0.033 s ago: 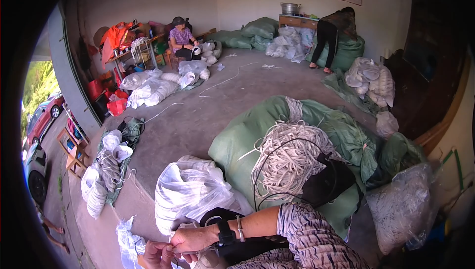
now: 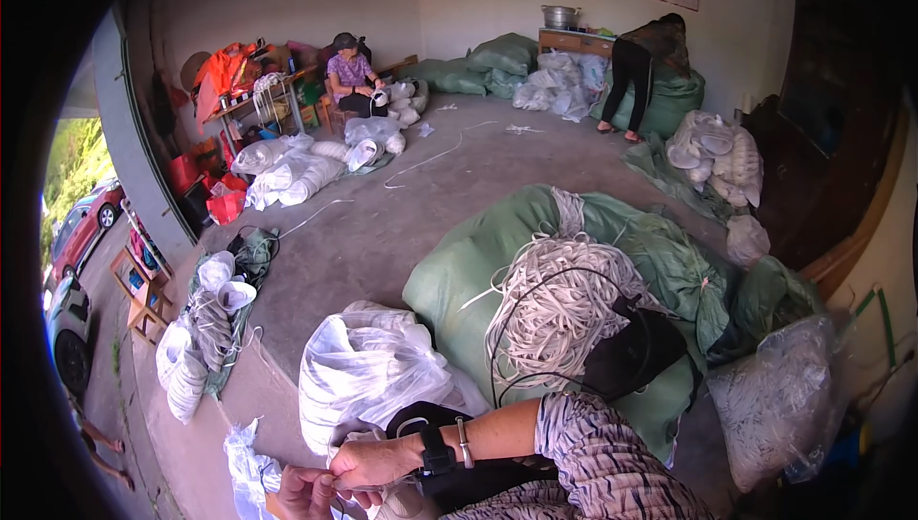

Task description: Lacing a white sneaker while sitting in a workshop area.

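Observation:
Low in the view, my right hand [image 2: 368,464] reaches in from the right, with a dark band and a bracelet at its wrist. Its fingers are closed and bent down. My left hand [image 2: 304,493] meets it with thumb and fingers pinched together; a pale plastic-like covering [image 2: 251,470] shows beside its wrist. What the fingertips hold is too small to tell. Under the right hand lies an off-white piece [image 2: 405,502], partly hidden. Just beyond the hands sits a clear plastic bag [image 2: 368,367] of whitish items.
Green sacks [image 2: 459,257] stand at right, topped by a heap of flat pale strips [image 2: 559,305] and a dark cable. A clear bag [image 2: 779,396] lies farther right. White rounded pieces [image 2: 186,372] are at left. One person [image 2: 349,75] sits at the back; another [image 2: 636,70] bends over a sack.

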The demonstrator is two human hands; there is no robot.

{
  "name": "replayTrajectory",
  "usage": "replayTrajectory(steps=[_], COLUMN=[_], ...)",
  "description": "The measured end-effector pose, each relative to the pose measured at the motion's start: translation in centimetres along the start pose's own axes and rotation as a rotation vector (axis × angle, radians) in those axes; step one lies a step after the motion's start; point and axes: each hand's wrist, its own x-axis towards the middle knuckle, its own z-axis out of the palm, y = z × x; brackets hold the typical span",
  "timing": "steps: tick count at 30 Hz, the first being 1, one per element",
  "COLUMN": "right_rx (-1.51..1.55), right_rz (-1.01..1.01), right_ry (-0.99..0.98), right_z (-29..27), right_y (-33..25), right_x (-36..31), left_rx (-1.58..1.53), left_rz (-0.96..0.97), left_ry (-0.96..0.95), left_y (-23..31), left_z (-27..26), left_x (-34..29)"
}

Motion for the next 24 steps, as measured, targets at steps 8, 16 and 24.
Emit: replayTrajectory(steps=[8, 16, 24], right_rx=[0.364, 0.395, 0.455], right_rz=[-0.032, -0.221, -1.211], right_ry=[0.427, 0.913, 1.135], right_z=[-3.1, -15.6, -21.9], right_y=[0.8, -7.3, -31.6], right_x=[1.3, 1.8, -12.0], left_rx=[0.933, 0.94, 1.009], left_rz=[0.342, 0.286, 0.308], left_ry=[-0.167, -0.129, -0.115], left_y=[-6.8, -7.1, -4.7], left_z=[2.4, 3.2, 3.9], left_x=[-3.1, -3.6, -2.9])
